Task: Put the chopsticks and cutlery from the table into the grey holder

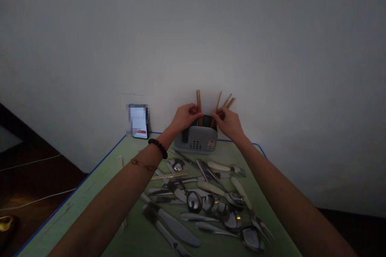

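Fingers (199,115) of left hand (183,117) and right hand (230,121) pinch chopsticks (198,98) in gray caddy (201,138), 12 o'clock on green surface (105,172). Pale wall (193,28) behind; phone (139,120) 11 o'clock, cutlery (194,202) 6, dark floor (45,180) 9.

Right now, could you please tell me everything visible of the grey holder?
The grey holder looks plastic, with rounded corners, small holes and a sticker on its front. It stands upright on the green table, near the wall. Chopsticks rise from it. The left hand and right hand are at its top; whether they touch it is unclear.
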### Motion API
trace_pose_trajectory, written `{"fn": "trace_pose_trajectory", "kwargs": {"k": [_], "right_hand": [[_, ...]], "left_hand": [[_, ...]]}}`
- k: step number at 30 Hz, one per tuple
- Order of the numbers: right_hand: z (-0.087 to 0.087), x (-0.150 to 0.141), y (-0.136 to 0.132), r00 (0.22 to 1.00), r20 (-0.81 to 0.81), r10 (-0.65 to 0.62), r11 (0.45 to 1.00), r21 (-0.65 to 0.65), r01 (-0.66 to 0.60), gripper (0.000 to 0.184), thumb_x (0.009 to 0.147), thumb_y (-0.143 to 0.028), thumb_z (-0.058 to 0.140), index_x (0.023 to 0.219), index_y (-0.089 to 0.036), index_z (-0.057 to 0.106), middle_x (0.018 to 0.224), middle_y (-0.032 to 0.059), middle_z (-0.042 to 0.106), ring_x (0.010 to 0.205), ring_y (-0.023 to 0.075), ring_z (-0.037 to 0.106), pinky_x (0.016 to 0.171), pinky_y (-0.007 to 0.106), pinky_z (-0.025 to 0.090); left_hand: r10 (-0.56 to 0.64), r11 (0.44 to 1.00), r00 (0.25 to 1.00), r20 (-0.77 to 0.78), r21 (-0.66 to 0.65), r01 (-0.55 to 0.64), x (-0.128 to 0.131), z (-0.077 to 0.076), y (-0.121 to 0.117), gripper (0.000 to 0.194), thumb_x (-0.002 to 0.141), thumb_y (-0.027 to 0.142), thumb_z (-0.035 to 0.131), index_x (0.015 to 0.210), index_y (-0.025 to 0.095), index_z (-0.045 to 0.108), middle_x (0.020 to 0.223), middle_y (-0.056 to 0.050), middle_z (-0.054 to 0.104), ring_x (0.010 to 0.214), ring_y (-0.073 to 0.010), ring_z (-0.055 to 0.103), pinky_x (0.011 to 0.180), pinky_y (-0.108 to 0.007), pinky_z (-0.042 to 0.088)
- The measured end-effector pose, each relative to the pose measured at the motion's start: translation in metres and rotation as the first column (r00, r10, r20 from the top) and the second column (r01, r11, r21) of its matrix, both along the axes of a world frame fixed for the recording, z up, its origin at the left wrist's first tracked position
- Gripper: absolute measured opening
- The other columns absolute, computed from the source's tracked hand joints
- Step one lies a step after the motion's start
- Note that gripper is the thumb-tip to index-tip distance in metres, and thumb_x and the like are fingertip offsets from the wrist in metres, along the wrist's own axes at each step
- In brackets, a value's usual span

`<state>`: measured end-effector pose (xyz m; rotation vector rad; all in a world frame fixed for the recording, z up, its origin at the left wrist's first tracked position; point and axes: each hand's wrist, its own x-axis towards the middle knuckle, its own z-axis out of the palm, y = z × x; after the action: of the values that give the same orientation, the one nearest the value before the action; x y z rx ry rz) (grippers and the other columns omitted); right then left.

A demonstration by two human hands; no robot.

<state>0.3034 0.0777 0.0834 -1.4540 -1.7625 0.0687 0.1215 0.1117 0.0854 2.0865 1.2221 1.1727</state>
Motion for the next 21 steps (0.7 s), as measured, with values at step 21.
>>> {"fn": "trace_pose_trajectory", "kwargs": {"k": [21], "right_hand": [[-0.011,-0.005,0.004,0.931,-0.366,0.006,1.0,-0.001,-0.007,0.037,0.07,-0.034,0.065,0.097,-0.019,0.044,0.084,0.007,0.068,0.066,0.0192,0.064,0.067,0.036,0.051]], "left_hand": [[-0.074,0.997,0.997,-0.032,-0.015,0.074,-0.004,0.002,-0.003,0.022,0.075,0.032,0.065,0.086,0.014,0.066,0.085,-0.005,0.071,0.076,-0.016,0.065,0.072,-0.026,0.052]]}}
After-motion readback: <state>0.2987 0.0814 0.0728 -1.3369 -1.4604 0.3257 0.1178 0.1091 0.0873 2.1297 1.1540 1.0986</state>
